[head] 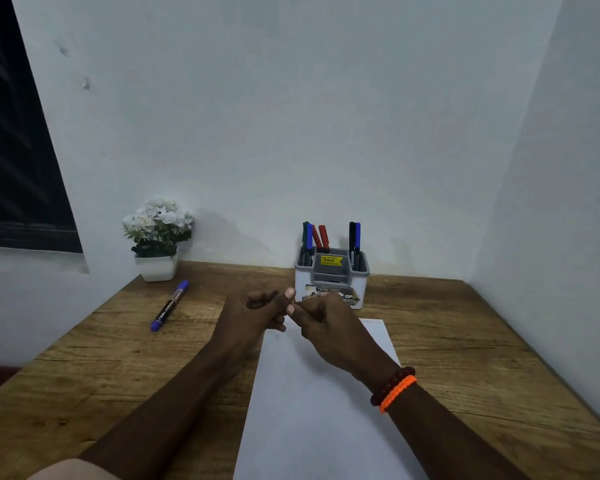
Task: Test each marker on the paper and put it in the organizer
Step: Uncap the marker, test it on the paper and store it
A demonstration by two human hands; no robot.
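Both hands meet above the far end of the paper (312,403): left hand (253,315) curls around something dark, likely a marker, mostly hidden; right hand (321,322) pinches at the same spot. Blue marker (169,305) lies loose near the table's (465,358) far-left corner, beside the flower pot (157,266). Probably light, stiff, smooth plastic; grip mid-barrel. Organizer (331,282) at the far edge holds several upright markers.
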